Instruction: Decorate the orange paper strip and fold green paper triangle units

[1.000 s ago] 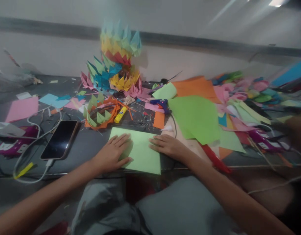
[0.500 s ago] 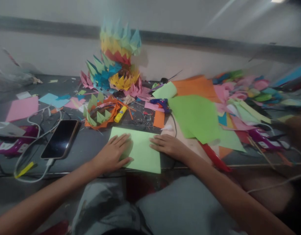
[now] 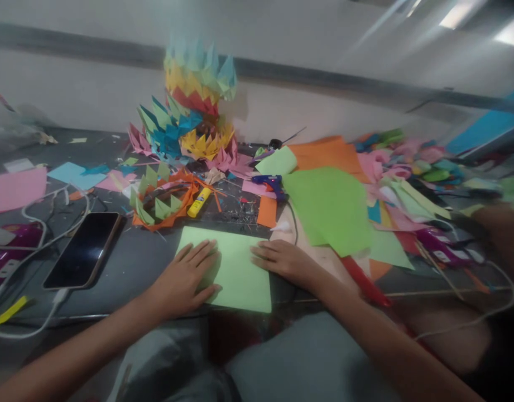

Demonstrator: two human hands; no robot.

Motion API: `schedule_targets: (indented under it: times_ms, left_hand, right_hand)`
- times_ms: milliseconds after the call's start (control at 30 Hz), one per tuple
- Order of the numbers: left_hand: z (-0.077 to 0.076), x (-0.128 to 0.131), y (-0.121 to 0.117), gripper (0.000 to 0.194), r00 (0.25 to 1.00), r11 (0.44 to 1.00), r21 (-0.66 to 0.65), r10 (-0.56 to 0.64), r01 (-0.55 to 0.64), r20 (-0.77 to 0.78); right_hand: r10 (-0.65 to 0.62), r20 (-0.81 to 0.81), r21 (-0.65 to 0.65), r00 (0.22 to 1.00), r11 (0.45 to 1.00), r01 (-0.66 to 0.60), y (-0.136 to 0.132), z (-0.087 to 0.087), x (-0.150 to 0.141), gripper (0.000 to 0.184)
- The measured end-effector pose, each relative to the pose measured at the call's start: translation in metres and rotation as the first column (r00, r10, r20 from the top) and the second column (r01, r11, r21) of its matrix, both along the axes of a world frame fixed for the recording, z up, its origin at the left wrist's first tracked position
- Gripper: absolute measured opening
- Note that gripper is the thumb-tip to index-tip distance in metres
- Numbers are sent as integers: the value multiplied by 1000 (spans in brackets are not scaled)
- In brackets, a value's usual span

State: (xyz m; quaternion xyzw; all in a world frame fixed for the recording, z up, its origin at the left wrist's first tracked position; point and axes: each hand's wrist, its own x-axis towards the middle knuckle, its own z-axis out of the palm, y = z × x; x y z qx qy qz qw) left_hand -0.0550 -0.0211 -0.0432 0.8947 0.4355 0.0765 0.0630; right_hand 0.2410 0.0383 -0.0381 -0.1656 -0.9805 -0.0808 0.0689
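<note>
A light green sheet of paper (image 3: 234,268) lies flat near the front edge of the dark table (image 3: 131,262). My left hand (image 3: 183,279) rests flat on its left part, fingers stretched out. My right hand (image 3: 282,259) lies flat on its right edge, fingers extended toward the left. Neither hand holds anything; both press the sheet down.
A phone (image 3: 84,250) on a white cable lies left of the sheet. Behind are an orange-green paper ring (image 3: 162,204), a yellow glue stick (image 3: 198,201), a blue glue gun (image 3: 270,182), a tall stack of folded paper (image 3: 190,111) and loose coloured sheets (image 3: 330,206) at right.
Both hands stay flat on the green sheet. The view has swung slightly to the right and tilted, so everything sits a little further left in the picture.
</note>
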Motion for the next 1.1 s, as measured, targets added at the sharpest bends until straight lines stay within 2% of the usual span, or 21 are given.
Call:
schedule_targets:
  times_ms: [133, 233, 367, 433, 533, 667, 833, 967, 1100]
  left_hand:
    - [-1, -1, 0, 57, 1000, 1000, 2, 5, -5, -10]
    - [3, 2, 2, 47, 1000, 1000, 16, 12, -11, -26]
    - [11, 12, 13, 31, 999, 999, 46, 32, -30, -43]
    - [13, 18, 20, 31, 997, 997, 68, 48, -44, -56]
    - [13, 23, 28, 33, 998, 994, 108, 29, -24, -49]
    - [6, 22, 33, 36, 997, 993, 108, -48, 55, -59]
    - [-1, 18, 38, 51, 996, 996, 58, -67, 70, -66]
    - [3, 6, 41, 59, 997, 997, 39, -59, 60, -46]
    - [6, -21, 42, 55, 999, 999, 28, 35, -34, -39]
  right_hand:
    - [1, -23, -37, 1000, 999, -1, 2, -1, 0, 33]
    - [-21, -43, -107, 999, 994, 16, 1, 4, -4, 32]
    - [-172, -18, -194, 985, 967, 165, -6, 15, -24, 27]
    - [-306, 5, -208, 952, 931, 301, -12, 17, -40, 23]
    - [-490, 31, -147, 871, 860, 488, -19, 12, -64, 34]
    - [-579, 125, -50, 806, 808, 588, -20, 2, -86, 46]
    - [-673, 215, -89, 707, 708, 701, -21, 12, -103, 50]
    - [-718, 216, -87, 661, 660, 746, -23, 19, -103, 52]
    - [-754, 218, -63, 620, 623, 780, -27, 22, -77, 53]
